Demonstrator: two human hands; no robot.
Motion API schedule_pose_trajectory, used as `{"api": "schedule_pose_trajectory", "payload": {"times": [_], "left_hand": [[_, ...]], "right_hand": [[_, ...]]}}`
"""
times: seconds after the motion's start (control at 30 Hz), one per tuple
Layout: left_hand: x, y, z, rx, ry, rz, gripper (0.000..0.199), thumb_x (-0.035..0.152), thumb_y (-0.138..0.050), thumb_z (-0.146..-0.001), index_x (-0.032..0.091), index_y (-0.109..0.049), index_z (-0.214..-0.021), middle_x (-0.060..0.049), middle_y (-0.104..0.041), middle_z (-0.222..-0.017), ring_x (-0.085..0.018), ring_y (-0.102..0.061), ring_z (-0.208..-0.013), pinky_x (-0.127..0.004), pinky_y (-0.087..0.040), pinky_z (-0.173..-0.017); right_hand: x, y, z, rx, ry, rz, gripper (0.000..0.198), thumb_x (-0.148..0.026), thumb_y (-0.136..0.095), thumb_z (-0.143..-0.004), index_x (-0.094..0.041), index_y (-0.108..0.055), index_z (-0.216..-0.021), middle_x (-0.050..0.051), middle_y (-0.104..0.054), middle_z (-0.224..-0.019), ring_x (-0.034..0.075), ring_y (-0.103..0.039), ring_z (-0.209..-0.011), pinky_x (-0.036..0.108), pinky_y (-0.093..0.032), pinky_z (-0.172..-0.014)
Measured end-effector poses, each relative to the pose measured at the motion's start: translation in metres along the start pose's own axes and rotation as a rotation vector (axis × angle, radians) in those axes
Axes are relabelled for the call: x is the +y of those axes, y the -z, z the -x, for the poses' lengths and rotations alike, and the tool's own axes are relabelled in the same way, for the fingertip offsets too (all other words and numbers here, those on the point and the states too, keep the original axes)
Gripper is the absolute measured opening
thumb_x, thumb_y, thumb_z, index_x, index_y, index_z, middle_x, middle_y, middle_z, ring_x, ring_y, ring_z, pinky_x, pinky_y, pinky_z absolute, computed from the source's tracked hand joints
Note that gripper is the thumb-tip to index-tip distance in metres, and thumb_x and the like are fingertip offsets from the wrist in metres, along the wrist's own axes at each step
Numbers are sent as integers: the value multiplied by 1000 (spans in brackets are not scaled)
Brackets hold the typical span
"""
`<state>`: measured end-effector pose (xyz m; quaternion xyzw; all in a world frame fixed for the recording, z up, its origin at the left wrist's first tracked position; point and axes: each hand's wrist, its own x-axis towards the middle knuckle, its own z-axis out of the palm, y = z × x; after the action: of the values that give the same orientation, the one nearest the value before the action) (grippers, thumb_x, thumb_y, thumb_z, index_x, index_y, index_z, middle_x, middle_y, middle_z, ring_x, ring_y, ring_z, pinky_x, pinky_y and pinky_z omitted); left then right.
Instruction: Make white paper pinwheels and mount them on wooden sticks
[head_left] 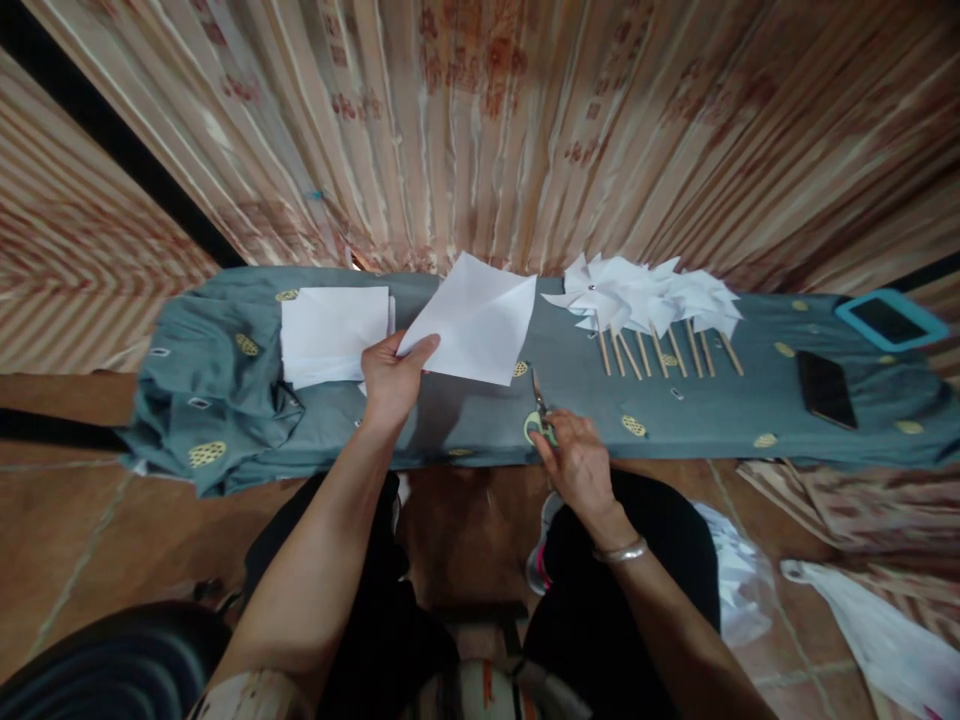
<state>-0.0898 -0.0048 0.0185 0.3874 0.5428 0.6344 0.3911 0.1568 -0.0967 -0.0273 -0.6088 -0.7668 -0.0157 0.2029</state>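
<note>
My left hand (395, 372) pinches the left corner of a white sheet of paper (480, 325), which shows faint crease lines and is held up over the cloth. Near the front edge of the table, my right hand (579, 455) has its fingers around the green handles of a pair of scissors (539, 415). The blades point away from me, just below the paper's right side, and look closed. Left of my left hand lies a stack of white paper (334, 335). Several white paper pinwheels (622, 290) on wooden sticks lie in a row to the right.
A grey-green cloth (480, 430) with yellow pineapple prints covers the narrow table. At its right end are a dark phone (826, 388) and a blue-framed device (892, 318). Curtains (465, 130) hang behind. Plastic bags (739, 575) lie on the floor at the right.
</note>
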Motion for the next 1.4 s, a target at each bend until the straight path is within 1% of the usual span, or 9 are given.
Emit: {"api": "schedule_pose_trajectory", "payload": {"times": [0.17, 0.4, 0.5, 0.77, 0.9, 1.0, 1.1, 1.17, 1.4], "left_hand": [[1, 3, 0, -20, 36, 16, 32, 37, -81, -60, 11, -75, -79, -1, -66, -62, -14, -58, -58, -26, -49, -60], [5, 7, 1, -7, 10, 33, 31, 36, -80, -59, 12, -76, -79, 0, -65, -61, -15, -58, -59, -27, -47, -62], [7, 9, 1, -4, 20, 49, 28, 35, -80, -59, 12, -75, -75, 0, -65, -60, -15, -58, -58, -27, -47, -61], [10, 11, 1, -8, 28, 37, 28, 34, -79, -60, 12, -75, -75, 0, -66, -60, -15, -58, -58, -27, -49, -61], [10, 11, -1, 2, 24, 55, 28, 34, -80, -60, 12, -75, -76, 0, -67, -61, -15, -58, -59, -27, -48, -61], [10, 12, -2, 17, 16, 73, 26, 33, -80, -59, 12, -75, -75, 0, -67, -62, -14, -58, -59, -26, -48, -60], [13, 12, -3, 35, 27, 92, 26, 33, -80, -58, 13, -75, -74, -1, -68, -64, -14, -58, -58, -26, -48, -58], [16, 13, -3, 48, 40, 112, 29, 34, -80, -57, 12, -75, -75, -2, -69, -65, -14, -59, -59, -26, -49, -58], [17, 19, -10, 139, 115, 199, 35, 36, -84, -49, 12, -71, -72, -2, -68, -64, -13, -60, -58, -23, -48, -51]], "right_hand": [[-11, 19, -8, -270, -169, 272, 26, -32, -56, -92, -11, -64, -105, 15, -71, -83, 27, -67, -82, 32, -47, -68], [-12, 32, -17, -464, -172, 350, 20, -28, -62, -87, -12, -66, -98, 16, -73, -81, 27, -71, -80, 29, -45, -64], [-9, 30, -10, -464, -154, 345, 17, -28, -61, -86, -13, -66, -94, 15, -73, -78, 27, -71, -78, 29, -45, -63], [-7, 21, 11, -335, -183, 255, 33, -26, -59, -86, -7, -58, -113, 15, -71, -80, 27, -70, -79, 31, -47, -65], [-4, 21, 11, -401, -260, -93, 38, -30, -63, -82, -11, -60, -115, 6, -71, -70, 23, -68, -64, 30, -47, -61], [-2, 23, 12, -461, -358, -589, 36, -34, -68, -77, -18, -67, -109, 1, -71, -69, 18, -66, -57, 29, -48, -59], [-6, 26, 10, -500, -429, -1122, 43, -40, -76, -73, -20, -69, -110, 3, -75, -79, 17, -69, -66, 29, -52, -62], [-10, 28, 4, -496, -476, -1345, 48, -40, -80, -70, -22, -69, -114, 6, -77, -87, 17, -70, -73, 31, -55, -69], [-11, 13, -37, -398, -613, -1487, 49, -40, -89, -56, -20, -76, -99, 2, -73, -71, 14, -64, -59, 26, -53, -58]]}}
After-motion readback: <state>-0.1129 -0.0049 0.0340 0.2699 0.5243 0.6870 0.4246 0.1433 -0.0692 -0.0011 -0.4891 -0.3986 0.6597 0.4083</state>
